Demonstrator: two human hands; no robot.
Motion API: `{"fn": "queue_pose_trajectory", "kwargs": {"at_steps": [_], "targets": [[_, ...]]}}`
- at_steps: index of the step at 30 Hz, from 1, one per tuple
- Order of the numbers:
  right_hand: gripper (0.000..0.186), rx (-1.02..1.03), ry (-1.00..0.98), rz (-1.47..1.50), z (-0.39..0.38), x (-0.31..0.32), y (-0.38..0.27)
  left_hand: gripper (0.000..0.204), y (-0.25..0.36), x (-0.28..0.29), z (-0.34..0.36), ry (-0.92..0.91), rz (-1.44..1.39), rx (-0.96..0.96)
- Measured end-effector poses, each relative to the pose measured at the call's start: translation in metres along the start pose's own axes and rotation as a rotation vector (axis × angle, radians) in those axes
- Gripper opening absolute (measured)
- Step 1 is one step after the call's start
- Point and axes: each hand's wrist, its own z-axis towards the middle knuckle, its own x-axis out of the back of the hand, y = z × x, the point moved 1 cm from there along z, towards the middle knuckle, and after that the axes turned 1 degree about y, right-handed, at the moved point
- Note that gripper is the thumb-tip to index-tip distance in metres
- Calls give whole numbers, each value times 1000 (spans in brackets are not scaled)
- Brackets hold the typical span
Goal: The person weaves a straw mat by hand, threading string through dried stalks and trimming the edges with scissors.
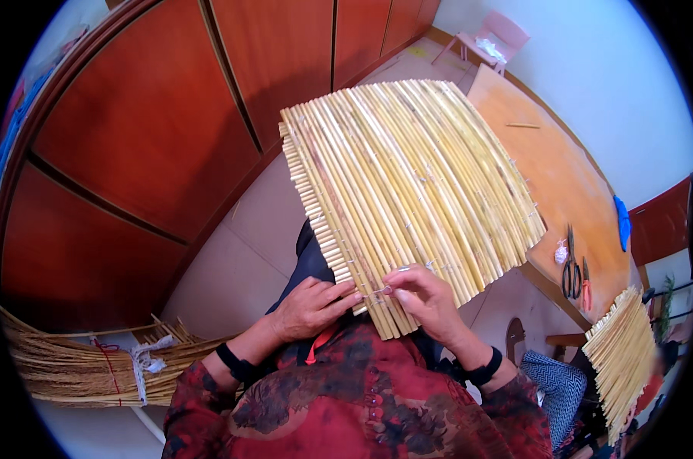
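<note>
A mat of pale yellow reed stalks, laid side by side and tied with thin thread, slopes away from my lap. At its near left edge my left hand is closed, the fingers pressed together on the stalks by the shorter, layered ends. My right hand, with a ring on one finger, lies over the near part of the mat. Its thumb and forefinger pinch a thin white thread that runs across the stalks between both hands. Where the thread passes under the stalks is hidden.
On the wooden table at right are black scissors, red-handled pliers, a white thread ball and a loose stalk. A stalk bundle lies left, below red cabinets. Another person's reed mat shows lower right.
</note>
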Motion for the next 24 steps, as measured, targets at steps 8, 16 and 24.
{"fn": "queue_pose_trajectory", "kwargs": {"at_steps": [8, 16, 24], "targets": [[17, -252, 741, 164, -88, 61, 29, 44, -52, 31, 12, 111, 376, 230], [33, -348, 761, 556, -93, 42, 39, 42, -100, 14, 61, 72, 452, 165], [37, -269, 739, 707, -65, 53, 51, 37, -106, 17, 64, -96, 270, -60]]}}
